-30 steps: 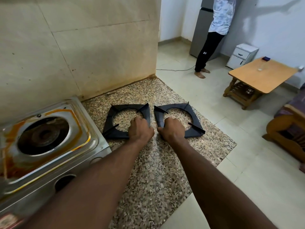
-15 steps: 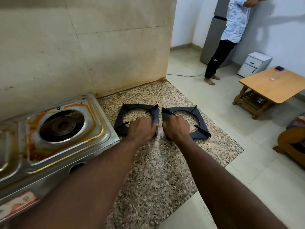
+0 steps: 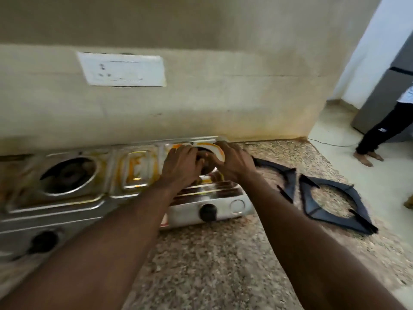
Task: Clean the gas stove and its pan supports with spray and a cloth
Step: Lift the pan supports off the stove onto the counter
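Observation:
The steel gas stove (image 3: 73, 204) with orange stains stands on the granite counter against the wall. My left hand (image 3: 181, 163) and my right hand (image 3: 234, 163) are both over its right burner, fingers curled on the stained metal burner ring (image 3: 215, 151); the burner itself is mostly hidden under them. The left burner (image 3: 67, 175) lies bare. Two black pan supports lie flat on the counter right of the stove, one (image 3: 288, 175) partly behind my right forearm, the other (image 3: 330, 212) further right. No spray or cloth is in view.
Black knobs (image 3: 207, 212) (image 3: 43, 241) stick out of the stove's front. A white socket plate (image 3: 123, 69) is on the wall above. The counter (image 3: 212, 265) ends at the right; beyond it a person (image 3: 384, 130) stands by a grey fridge (image 3: 393, 95).
Both hands let go of the pan supports on the counter and moved left onto the stove's right burner. My view swung left and lower, and the picture is blurred.

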